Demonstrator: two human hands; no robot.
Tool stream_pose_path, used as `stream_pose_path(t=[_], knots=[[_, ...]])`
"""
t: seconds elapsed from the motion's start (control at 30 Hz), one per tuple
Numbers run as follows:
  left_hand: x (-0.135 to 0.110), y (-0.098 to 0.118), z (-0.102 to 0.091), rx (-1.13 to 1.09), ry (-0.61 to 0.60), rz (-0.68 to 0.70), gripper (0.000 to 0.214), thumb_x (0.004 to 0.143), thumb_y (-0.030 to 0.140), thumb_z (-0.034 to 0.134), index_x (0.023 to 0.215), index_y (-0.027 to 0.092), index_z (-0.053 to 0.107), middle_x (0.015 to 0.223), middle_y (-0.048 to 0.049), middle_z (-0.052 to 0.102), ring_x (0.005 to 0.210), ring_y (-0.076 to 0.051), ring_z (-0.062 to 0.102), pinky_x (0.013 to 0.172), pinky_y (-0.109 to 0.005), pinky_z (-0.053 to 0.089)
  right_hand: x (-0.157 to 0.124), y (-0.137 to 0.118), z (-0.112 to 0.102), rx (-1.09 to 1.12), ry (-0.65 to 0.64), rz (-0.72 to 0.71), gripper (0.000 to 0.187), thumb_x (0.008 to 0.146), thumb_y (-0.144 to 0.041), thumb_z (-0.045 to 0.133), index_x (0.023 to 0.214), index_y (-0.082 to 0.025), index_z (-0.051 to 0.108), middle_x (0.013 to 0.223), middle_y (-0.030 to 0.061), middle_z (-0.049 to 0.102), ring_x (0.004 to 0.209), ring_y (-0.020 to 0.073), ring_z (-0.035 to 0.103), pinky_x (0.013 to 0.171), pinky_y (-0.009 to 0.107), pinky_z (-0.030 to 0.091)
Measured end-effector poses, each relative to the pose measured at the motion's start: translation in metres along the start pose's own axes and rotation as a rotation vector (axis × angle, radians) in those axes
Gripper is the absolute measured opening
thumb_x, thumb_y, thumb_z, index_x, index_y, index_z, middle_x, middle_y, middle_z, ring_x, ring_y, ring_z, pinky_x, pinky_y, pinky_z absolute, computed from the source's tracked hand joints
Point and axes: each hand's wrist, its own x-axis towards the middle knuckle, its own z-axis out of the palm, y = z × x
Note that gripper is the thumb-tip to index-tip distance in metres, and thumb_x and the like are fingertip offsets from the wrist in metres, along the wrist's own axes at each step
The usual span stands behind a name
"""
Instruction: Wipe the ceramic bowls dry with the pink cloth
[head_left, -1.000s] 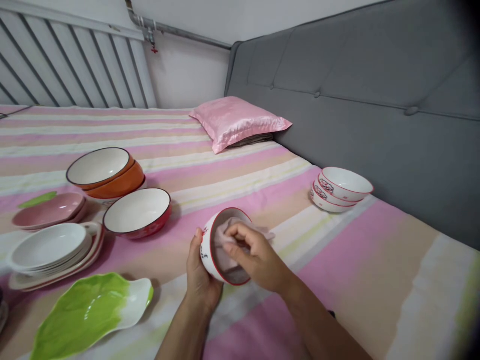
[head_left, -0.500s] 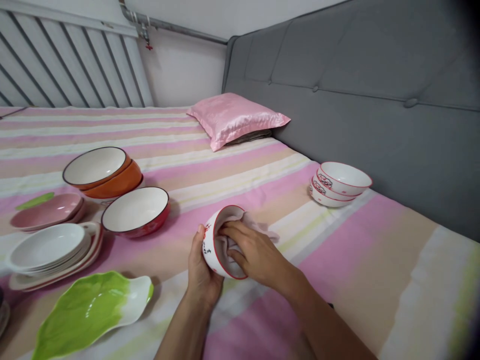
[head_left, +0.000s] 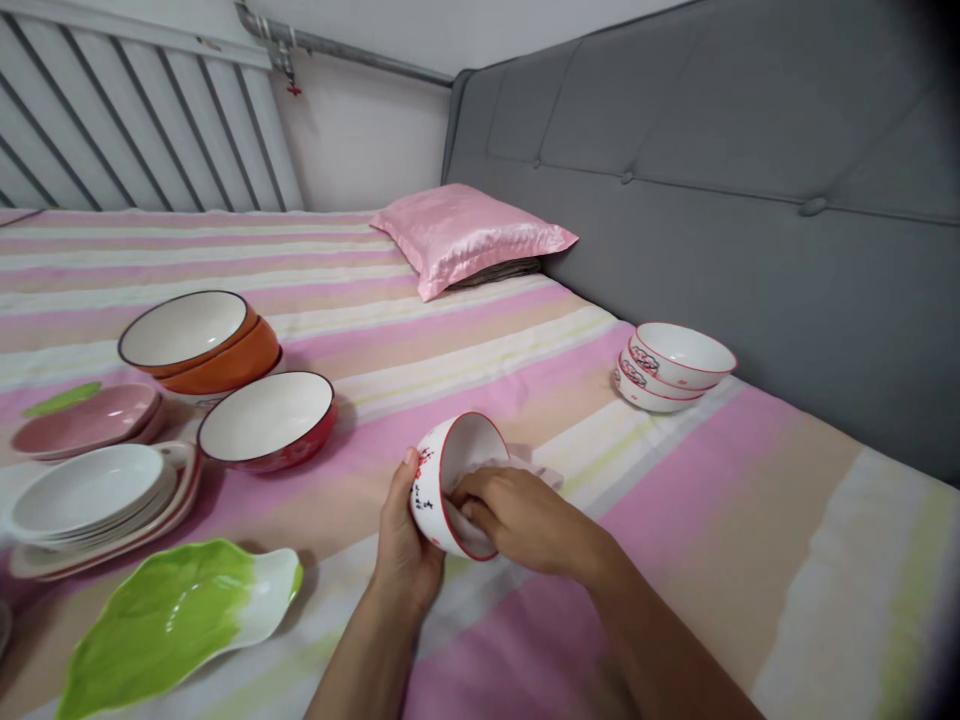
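A white bowl point(head_left: 429, 490) with a red rim and a red-and-black print is tilted on its side, its mouth facing right. My left hand point(head_left: 405, 545) is closed around its outer wall and base, thumb on the printed side. Inside the bowl, my right hand point(head_left: 517, 515) presses a pale pinkish cloth point(head_left: 541, 472) against the inner wall. Part of the cloth sticks out past the rim, behind that hand; the fingertips are partly hidden in the bowl.
A stack of similar bowls point(head_left: 667, 370) stands right, near the grey headboard point(head_left: 720, 200). On the left are orange bowls point(head_left: 247, 355), a red bowl point(head_left: 300, 440), pink dishes point(head_left: 97, 420), white plates point(head_left: 90, 490) and a green leaf-shaped dish point(head_left: 157, 620). A pink pillow point(head_left: 472, 235) lies behind.
My right hand has shifted lower within the bowl, its fingers more curled, and less cloth shows there. The bowl has turned slightly in my left hand.
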Motion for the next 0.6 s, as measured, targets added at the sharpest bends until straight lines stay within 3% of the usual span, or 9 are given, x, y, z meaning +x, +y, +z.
stream_pose_path(t=[0.13,0.3,0.43,0.6], knots=[[0.0,0.001,0.001,0.008,0.024,0.021,0.024,0.064,0.036,0.075,0.074,0.017,0.064,0.063,0.0012,0.067,0.063,-0.019,0.066,0.065,-0.029,0.053,0.0,-0.004,-0.009,0.215,-0.183,-0.087,0.023,0.083,-0.013,0.046,0.073,-0.019,0.065,0.067,-0.0013,0.06,0.061,0.0117,0.049,0.06,0.025,0.035],[-0.002,0.007,0.005,-0.029,0.03,-0.029,0.03,0.064,0.039,0.073,0.082,0.016,0.064,0.069,-0.002,0.069,0.072,-0.023,0.068,0.067,-0.031,0.052,-0.001,-0.013,-0.014,0.733,-0.312,-0.051,0.03,0.085,-0.018,0.048,0.108,-0.022,0.066,0.084,-0.002,0.063,0.074,0.0108,0.053,0.069,0.023,0.041],[-0.001,0.008,0.005,-0.068,0.072,-0.078,0.031,0.066,0.04,0.071,0.081,0.015,0.063,0.065,-0.0019,0.067,0.065,-0.021,0.066,0.064,-0.03,0.051,0.0,-0.019,-0.005,1.024,-0.186,0.093,0.03,0.082,-0.025,0.056,0.11,-0.024,0.067,0.091,-0.0007,0.068,0.082,0.0117,0.061,0.081,0.025,0.045],[0.0,0.009,0.005,-0.081,0.095,-0.081,0.027,0.067,0.038,0.072,0.075,0.015,0.059,0.056,0.0029,0.061,0.049,-0.014,0.059,0.059,-0.027,0.05,0.003,-0.022,0.001,1.075,-0.096,0.205,0.037,0.072,-0.033,0.07,0.107,-0.022,0.07,0.09,0.0032,0.071,0.088,0.0159,0.064,0.084,0.03,0.048]])
